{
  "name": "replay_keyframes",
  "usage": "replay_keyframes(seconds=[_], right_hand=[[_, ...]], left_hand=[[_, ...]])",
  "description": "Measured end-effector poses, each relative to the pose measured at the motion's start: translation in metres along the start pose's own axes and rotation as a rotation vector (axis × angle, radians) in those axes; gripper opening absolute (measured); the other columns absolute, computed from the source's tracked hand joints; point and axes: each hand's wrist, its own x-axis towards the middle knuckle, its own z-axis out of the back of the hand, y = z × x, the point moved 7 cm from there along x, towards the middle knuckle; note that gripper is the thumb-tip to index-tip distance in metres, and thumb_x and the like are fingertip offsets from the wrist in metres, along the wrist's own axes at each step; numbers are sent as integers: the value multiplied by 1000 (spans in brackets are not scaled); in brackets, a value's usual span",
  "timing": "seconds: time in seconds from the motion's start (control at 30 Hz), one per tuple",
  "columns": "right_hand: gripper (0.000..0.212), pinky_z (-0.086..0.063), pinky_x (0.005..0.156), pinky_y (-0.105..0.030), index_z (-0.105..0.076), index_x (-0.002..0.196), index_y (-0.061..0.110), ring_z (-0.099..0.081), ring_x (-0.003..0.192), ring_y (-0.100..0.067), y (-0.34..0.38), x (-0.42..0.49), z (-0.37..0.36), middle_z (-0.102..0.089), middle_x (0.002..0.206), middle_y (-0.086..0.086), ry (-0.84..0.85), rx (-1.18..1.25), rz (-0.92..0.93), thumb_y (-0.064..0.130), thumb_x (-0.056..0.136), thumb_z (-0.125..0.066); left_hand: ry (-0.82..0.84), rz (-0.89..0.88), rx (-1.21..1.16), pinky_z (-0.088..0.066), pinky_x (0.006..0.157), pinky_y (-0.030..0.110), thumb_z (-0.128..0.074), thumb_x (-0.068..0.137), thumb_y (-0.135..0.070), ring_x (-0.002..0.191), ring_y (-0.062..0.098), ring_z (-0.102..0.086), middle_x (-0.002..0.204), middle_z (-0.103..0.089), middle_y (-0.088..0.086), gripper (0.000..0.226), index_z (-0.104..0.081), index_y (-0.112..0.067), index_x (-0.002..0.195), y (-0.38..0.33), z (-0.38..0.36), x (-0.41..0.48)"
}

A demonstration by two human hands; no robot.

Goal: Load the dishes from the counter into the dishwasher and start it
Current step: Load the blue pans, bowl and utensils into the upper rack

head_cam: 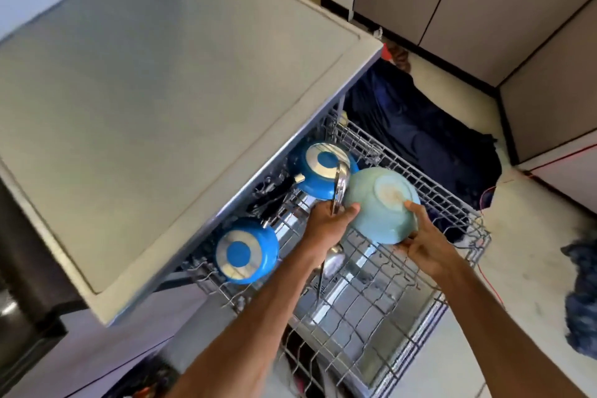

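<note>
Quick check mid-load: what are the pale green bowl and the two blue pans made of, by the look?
Pale green bowl: matte, opaque, base patch worn brownish; probably plastic or melamine, ceramic not excluded. Nearer blue pan and farther blue pan: glossy blue coating over metal, judging by the bright bare-metal ring on each base.
</note>
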Motion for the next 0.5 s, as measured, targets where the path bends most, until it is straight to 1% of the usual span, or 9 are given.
replay_keyframes(seconds=[0.03,0.07,0.13,0.2,0.23,0.3,0.37,0.43,0.5], right_hand=[[32,-61,59,-33,-57,127,23,-61,111,-36,0,8,2,-53,133,-18,-7,18,8,27,96,-63],[32,-60,57,-31,-56,128,22,-60,112,-36,-2,17,3,-52,133,-18,-7,21,14,26,97,-61],[44,-59,58,-33,-53,131,18,-60,114,-37,-4,31,1,-52,135,-20,11,-15,38,35,93,-68],[55,-60,64,-38,-51,132,18,-57,117,-40,-8,38,-3,-51,133,-20,9,-38,44,40,87,-74],[60,-61,66,-40,-51,133,16,-57,117,-40,-11,40,-3,-51,131,-18,-15,-43,41,42,85,-75],[59,-62,69,-44,-51,133,12,-59,111,-35,-16,43,-2,-53,123,-13,-79,-54,53,43,88,-73],[48,-62,72,-45,-53,127,12,-60,104,-30,-17,45,2,-56,116,-10,-161,-108,111,42,92,-68],[52,-60,80,-49,-53,131,10,-60,107,-31,-16,50,9,-59,122,-12,-254,-218,183,43,94,-65],[58,-58,87,-54,-50,139,13,-61,111,-32,-15,49,12,-60,127,-14,-289,-302,227,48,93,-62]], left_hand=[[-22,-7,20,-46,57,21,-74,90,-37,69,11,-61,78,-65,-3,37,-68,-4,105,4,-2,5],[-49,-18,39,-45,55,22,-73,91,-37,62,11,-55,72,-59,-4,40,-67,-1,106,8,-3,8],[-110,-15,67,-45,53,25,-69,94,-34,57,12,-51,64,-53,-5,35,-66,-2,105,19,-1,9],[-162,17,54,-41,46,22,-67,95,-34,46,5,-46,55,-49,-10,28,-66,-8,101,30,8,4],[-175,29,46,-39,45,22,-67,95,-36,44,3,-45,55,-48,-10,24,-64,-12,95,36,11,0],[-206,48,38,-40,48,23,-66,95,-40,51,6,-48,63,-51,-6,24,-56,-21,85,43,17,-8],[-242,51,53,-37,51,26,-63,96,-45,53,8,-45,59,-50,-8,32,-52,-21,78,47,25,-16],[-254,47,58,-29,46,26,-60,95,-53,45,9,-35,47,-39,-10,45,-45,-20,70,56,32,-16],[-255,56,5,-22,45,26,-59,93,-59,45,11,-28,48,-31,-11,49,-40,-22,67,68,38,-15]])
